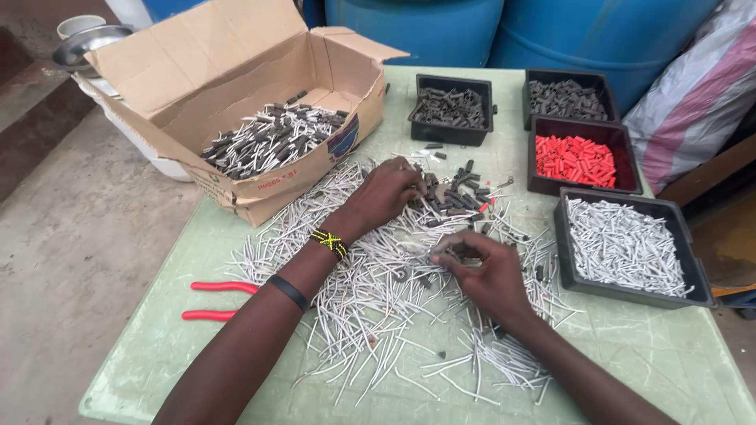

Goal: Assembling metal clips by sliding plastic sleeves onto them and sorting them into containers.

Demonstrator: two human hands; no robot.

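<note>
My left hand [387, 194] rests palm-down on a spread of thin white pins [370, 307] covering the pale green table [677, 370]; its fingertips touch a small heap of dark grey sleeves [459, 193]. On that wrist sit a black-and-yellow beaded band and a black band. My right hand [482, 269] is nearer me, its fingers pinched on a small dark sleeve piece [459, 250] with a pin. Whether pin and sleeve are joined is hidden by the fingers.
An open cardboard box [260, 94] at the left holds assembled dark-and-white pieces. Black trays at the right hold dark sleeves [453, 109], more dark sleeves [565, 98], red sleeves [575, 160] and white pins [626, 245]. Red-handled pliers [216, 301] lie at the table's left. Blue barrels [551, 27] stand behind.
</note>
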